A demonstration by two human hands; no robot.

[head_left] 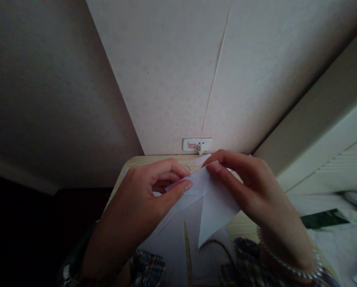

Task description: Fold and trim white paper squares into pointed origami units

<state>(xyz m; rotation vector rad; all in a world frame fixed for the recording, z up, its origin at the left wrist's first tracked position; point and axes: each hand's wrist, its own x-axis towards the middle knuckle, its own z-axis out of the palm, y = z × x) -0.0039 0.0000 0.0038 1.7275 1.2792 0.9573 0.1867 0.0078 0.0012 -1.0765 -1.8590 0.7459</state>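
Between my hands, above a small wooden table (pixel 244 230), is a folded sheet of white paper (pixel 216 207) with a pointed lower corner. My left hand (pixel 157 185) pinches its upper left edge between thumb and fingers. At the upper right edge, my right hand (pixel 244 179) pinches the paper with thumb and forefinger. More white sheets (pixel 166 251) lie beneath it on the table. A thin dark cord or strip curves just below the paper's point; its kind I cannot make out.
A wall socket (pixel 197 144) with a white plug in it sits just behind the table. Walls rise behind and on the left. To the right are a pale panelled cabinet (pixel 340 155), a dark green packet (pixel 324 219) and glasses (pixel 356 197) on white cloth.
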